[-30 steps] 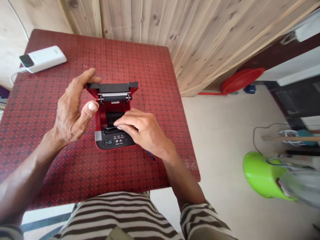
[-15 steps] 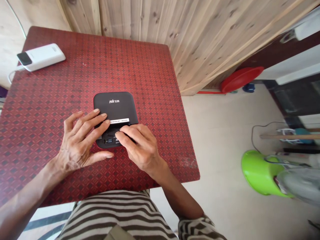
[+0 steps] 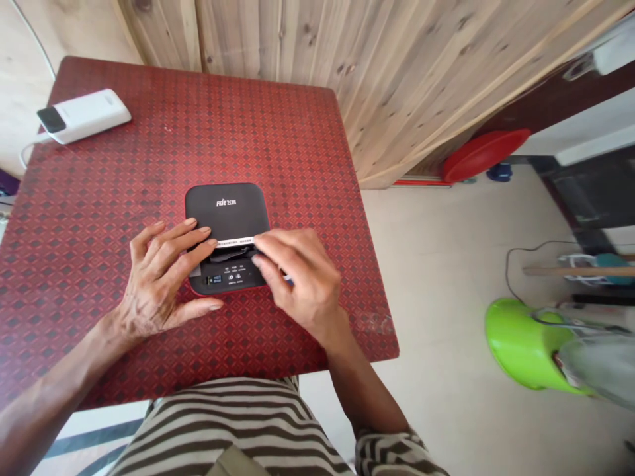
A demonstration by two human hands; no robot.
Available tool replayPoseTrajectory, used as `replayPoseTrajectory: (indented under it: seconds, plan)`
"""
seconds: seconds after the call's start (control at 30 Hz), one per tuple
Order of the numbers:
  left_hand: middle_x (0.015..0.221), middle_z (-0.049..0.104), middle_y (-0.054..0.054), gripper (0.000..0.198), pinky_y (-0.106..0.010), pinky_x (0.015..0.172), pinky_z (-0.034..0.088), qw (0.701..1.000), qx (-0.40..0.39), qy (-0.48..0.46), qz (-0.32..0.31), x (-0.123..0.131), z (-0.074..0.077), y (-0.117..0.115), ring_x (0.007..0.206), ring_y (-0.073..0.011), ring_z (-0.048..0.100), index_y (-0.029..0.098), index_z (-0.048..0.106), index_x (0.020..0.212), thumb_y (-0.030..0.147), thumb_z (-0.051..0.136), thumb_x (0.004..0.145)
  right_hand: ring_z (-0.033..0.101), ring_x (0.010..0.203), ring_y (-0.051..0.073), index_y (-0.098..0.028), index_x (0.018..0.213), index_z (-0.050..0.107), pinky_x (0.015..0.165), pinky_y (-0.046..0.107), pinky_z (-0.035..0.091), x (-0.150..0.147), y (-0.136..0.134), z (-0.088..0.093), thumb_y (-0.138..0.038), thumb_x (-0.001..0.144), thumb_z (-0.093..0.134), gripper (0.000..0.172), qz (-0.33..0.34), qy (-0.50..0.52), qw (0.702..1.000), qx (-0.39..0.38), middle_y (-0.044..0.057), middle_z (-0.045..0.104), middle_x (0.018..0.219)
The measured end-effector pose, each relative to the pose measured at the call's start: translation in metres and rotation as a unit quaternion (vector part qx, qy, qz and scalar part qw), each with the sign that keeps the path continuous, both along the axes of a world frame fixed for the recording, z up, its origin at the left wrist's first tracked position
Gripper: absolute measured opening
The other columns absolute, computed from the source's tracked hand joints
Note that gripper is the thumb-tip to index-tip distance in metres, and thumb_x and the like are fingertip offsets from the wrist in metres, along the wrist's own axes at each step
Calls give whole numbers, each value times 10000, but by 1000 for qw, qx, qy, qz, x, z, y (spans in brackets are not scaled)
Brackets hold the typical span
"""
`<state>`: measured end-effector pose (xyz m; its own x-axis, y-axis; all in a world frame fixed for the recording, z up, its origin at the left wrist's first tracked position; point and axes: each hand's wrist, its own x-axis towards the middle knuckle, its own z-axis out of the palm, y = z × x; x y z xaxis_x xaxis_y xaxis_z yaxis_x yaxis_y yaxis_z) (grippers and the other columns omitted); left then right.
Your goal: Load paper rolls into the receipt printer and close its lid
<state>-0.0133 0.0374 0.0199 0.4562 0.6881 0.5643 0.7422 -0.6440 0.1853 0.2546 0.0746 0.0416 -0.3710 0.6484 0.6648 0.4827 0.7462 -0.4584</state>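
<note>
A flat black device [image 3: 227, 215] with rounded corners, a white logo and a white label strip lies on the red patterned table [image 3: 307, 152]. Below the label is an open recess with a dark piece [image 3: 231, 255] in it, tilted up at its right end. Spread over the device's left side, my left hand [image 3: 161, 281] rests its fingertips on the black surface. My right hand [image 3: 302, 274] is at the right edge of the recess, thumb and index finger bent close together; what lies between them is too small to make out.
At the table's back left lies a white power bank [image 3: 92, 114] with a dark end and a white cable. Wooden planks [image 3: 278, 39] stand behind the table. On the floor to the right are a green bucket [image 3: 516, 344] and a red basin [image 3: 486, 153].
My right hand has moved right, from the middle of the recess to its right edge, uncovering the small printed symbols. My left hand stays on the device.
</note>
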Motion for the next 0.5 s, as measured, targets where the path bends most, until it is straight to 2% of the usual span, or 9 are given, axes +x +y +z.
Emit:
replayPoseTrajectory:
  seconds: [0.1,0.2,0.3,0.37,0.5]
  plan:
    - [1470,669,-151,784,-566,1188,490,998,37,-43,35,3,-3,-16,1368,-352,660,236,480,1613,607,727,967,738,982,198,-225,1160,752,879,380,613,25,22,-21,-211,1068,652,137,-65,25,996,-63,60,805,1074]
    - [1312,738,-99,797,-488,1177,504,994,85,-36,57,6,-9,-29,1252,-284,720,221,520,1568,354,889,875,716,848,200,-210,1071,778,788,364,591,45,44,-57,-282,1080,605,188,-91,-8,983,-161,67,784,975]
    - [1169,780,-59,745,-452,1147,504,991,116,-16,59,9,-15,-34,1145,-255,757,226,592,1470,261,939,812,672,781,196,-205,1060,786,766,350,565,50,55,-86,-341,1075,587,242,-110,-30,973,-200,68,750,927]
    - [1148,790,-42,701,-456,1111,515,990,122,-13,72,10,-18,-33,1128,-252,763,259,604,1433,258,935,816,658,786,193,-209,1077,789,773,335,550,48,56,-95,-367,1081,577,264,-117,-35,973,-197,61,730,913]
    - [1122,796,-47,637,-499,1026,563,990,109,2,94,10,-17,-33,1098,-267,772,276,600,1403,281,908,845,641,790,187,-197,1094,793,771,314,533,45,54,-97,-372,1078,583,274,-114,-37,976,-180,53,712,910]
